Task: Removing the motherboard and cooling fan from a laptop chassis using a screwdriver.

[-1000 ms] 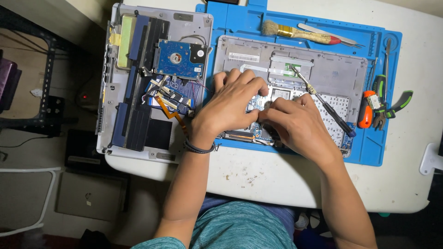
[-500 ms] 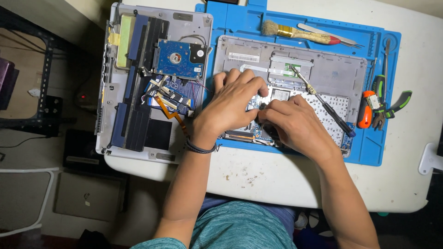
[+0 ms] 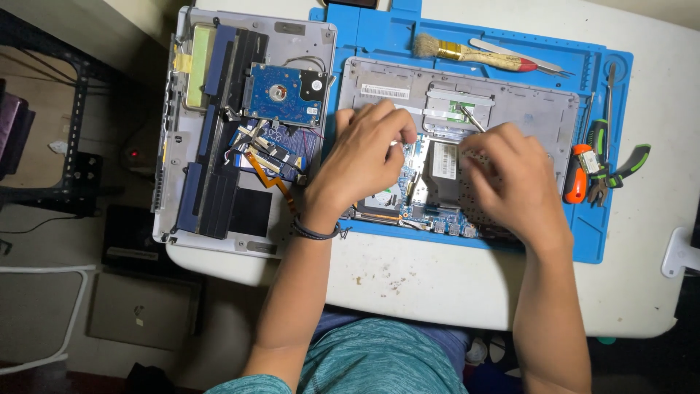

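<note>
White table [image 3: 437,284], blue mat [image 3: 590,233]: opened laptop base [image 3: 525,109] lies flat for access. Left hand [image 3: 364,157] fingers curled, pressing inside; right hand [image 3: 510,179] blurred, grip unclear. Pliers [image 3: 609,171] at 3 o'clock.

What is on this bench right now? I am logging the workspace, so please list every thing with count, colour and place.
work mat: 1, blue, on the white table
table: 1, white, under everything
opened laptop: 1, grey, on the mat, under both hands
laptop base: 1, grey, left of the mat
hard drive: 1, blue board, in the laptop base
brush: 1, tan bristles, red handle, top of the mat
tweezers: 1, silver, beside the brush
pliers: 1, green and black handles, right edge of the mat
orange-handled tool: 1, beside the pliers
left hand: on the opened laptop
right hand: on the opened laptop
</note>
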